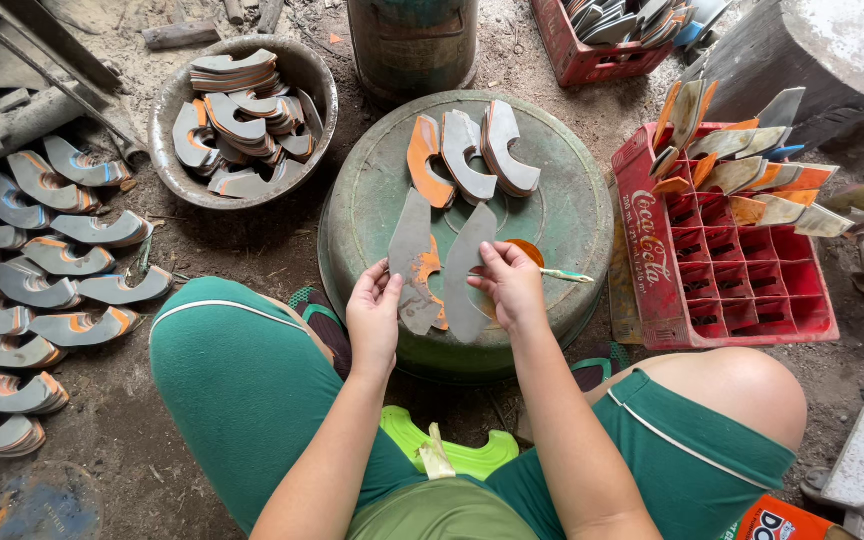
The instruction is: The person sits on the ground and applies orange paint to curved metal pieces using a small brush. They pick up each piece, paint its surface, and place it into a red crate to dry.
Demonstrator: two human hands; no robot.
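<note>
Grey curved pieces (442,265) in both hands, red crate (727,270) beside

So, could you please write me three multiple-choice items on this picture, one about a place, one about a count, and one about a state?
1. Where do the three curved pieces lie?
A. in the metal basin
B. on the upturned green tub
C. in the red crate

2. How many flat grey pieces do the hands hold?
A. two
B. one
C. four

3. How do the compartments in the near part of the red crate stand?
A. filled with pieces
B. covered by cloth
C. empty

Answers:
1 B: they rest side by side on the far part of the green tub.
2 A: the left hand grips one grey piece and the right hand another.
3 C: only the far rows hold upright pieces.
</note>
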